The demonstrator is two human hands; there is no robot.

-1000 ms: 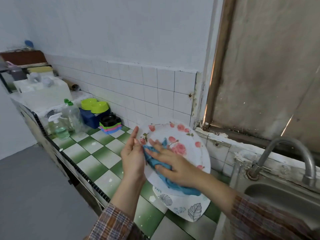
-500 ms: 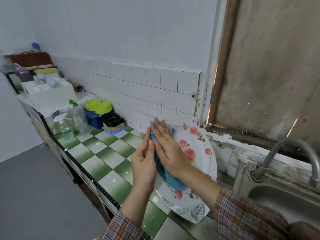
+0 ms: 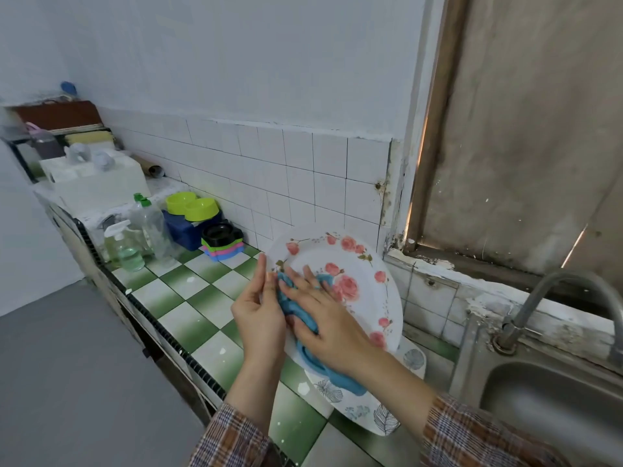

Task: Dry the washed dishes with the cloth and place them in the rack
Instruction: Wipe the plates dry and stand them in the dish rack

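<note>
Currently mid-wipe. The rose plate [image 3: 364,264] is up off the counter [image 3: 188,298], tilted on edge with its face toward the camera, so the whole printed side is reachable and water can run down.

Left hand [image 3: 261,315]: fingers straight, laid along the plate's left rim. It works as a backstop so the plate doesn't slide away under wiping pressure. No curl round the rim is visible, and I can't tell if the thumb hooks behind.

Right hand [image 3: 323,318]: flat, fingers spread, pressing the blue cloth [image 3: 293,305] onto the plate's centre-left. It's a press rather than a pinch, and the spread fingers put more cloth in contact. The loose tail of the cloth hangs below the wrist past the lower rim.

The plate's lower edge is hidden by the right hand and cloth, so I can't say whether it rests on anything.

The leaf-print plate [image 3: 381,419] lies flat on the counter directly below, just beside the sink [image 3: 556,399]. It's likely next in the queue, parked within reach.

I can't pick out a rack in this view.

My read is that the front face is partly done, with the right half and the back still to wipe. The risk is a wet rim braced only by straight fingers, which could slip if the push gets harder.
</note>
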